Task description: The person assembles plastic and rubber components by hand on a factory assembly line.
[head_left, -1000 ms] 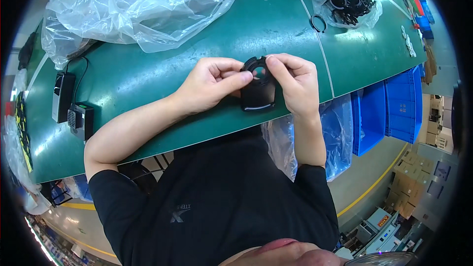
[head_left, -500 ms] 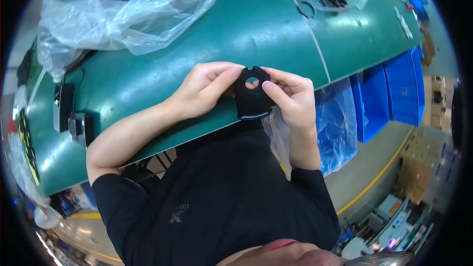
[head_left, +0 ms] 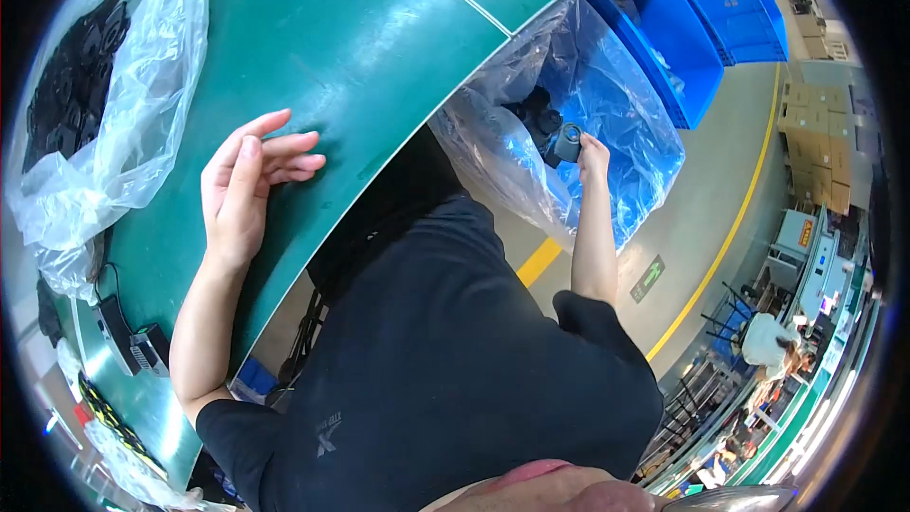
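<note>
Between the fingers of my right hand (head_left: 593, 157) is a black plastic part (head_left: 568, 143) with a round hole near one end. That hand reaches over a blue bin lined with a clear plastic bag (head_left: 621, 85), and several similar black parts (head_left: 536, 117) lie inside the bag. My left hand (head_left: 248, 180) rests on the green table (head_left: 351, 66), fingers apart and loosely curled, with nothing in it.
At the far left, a clear plastic bag (head_left: 166, 123) holds several black pieces (head_left: 81, 85). Two small black boxes (head_left: 149, 349) with a cable stand near the table's left end. More blue bins (head_left: 725, 0) stand beyond the lined one.
My right hand has carried the black part from over the table edge to the lined bin on the right. My left hand has let go of it and moved left. The view has turned right.
</note>
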Demonstrator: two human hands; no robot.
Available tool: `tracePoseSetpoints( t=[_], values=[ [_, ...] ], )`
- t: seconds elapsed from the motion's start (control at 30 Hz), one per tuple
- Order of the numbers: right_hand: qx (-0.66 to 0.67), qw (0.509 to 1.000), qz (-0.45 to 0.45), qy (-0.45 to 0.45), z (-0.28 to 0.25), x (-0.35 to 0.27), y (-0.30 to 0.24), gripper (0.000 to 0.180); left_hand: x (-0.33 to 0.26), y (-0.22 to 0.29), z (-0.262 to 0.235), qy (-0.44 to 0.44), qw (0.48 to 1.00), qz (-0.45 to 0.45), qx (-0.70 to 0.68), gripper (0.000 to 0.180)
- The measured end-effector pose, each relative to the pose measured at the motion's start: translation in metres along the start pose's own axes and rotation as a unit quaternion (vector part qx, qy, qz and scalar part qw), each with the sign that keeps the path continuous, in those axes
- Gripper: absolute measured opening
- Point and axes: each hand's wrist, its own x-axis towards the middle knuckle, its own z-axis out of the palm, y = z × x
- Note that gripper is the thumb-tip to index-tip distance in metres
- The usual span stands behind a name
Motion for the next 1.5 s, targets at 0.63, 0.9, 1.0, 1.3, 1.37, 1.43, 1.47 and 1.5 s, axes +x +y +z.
tracePoseSetpoints(
  t=[0.63, 0.9, 1.0, 1.3, 1.37, 1.43, 1.47, 1.5],
  values=[
    [0.046, 0.985, 0.009, -0.168, -0.023, -0.013, -0.014, 0.03, 0.006, 0.005, 0.005, 0.016, 1.0, 0.0, 0.007, 0.037],
    [-0.06, 0.764, -0.32, -0.557, 0.017, -0.179, -0.256, 0.033, -0.003, 0.001, -0.004, -0.02, 0.998, -0.018, -0.05, 0.031],
    [-0.121, 0.691, -0.418, -0.577, 0.064, -0.223, -0.327, 0.03, -0.002, 0.002, -0.003, -0.018, 0.998, -0.023, -0.06, 0.031],
    [-0.163, 0.651, -0.694, -0.261, 0.306, -0.222, -0.503, 0.026, 0.007, 0.001, 0.0, -0.023, 0.999, 0.023, -0.02, 0.025],
    [-0.211, 0.687, -0.669, -0.188, 0.372, -0.194, -0.551, 0.028, 0.009, 0.003, 0.0, -0.026, 0.999, 0.039, 0.013, 0.024],
    [-0.243, 0.702, -0.659, -0.117, 0.428, -0.163, -0.589, 0.029, 0.014, 0.001, -0.001, -0.019, 0.998, 0.053, 0.017, 0.023],
    [-0.243, 0.7, -0.661, -0.119, 0.449, -0.15, -0.6, 0.029, 0.014, -0.001, -0.001, -0.019, 0.998, 0.058, 0.02, 0.022],
    [-0.256, 0.723, -0.636, -0.085, 0.465, -0.135, -0.612, 0.03, 0.016, -0.001, -0.002, -0.024, 0.997, 0.065, 0.024, 0.022]
  ],
)
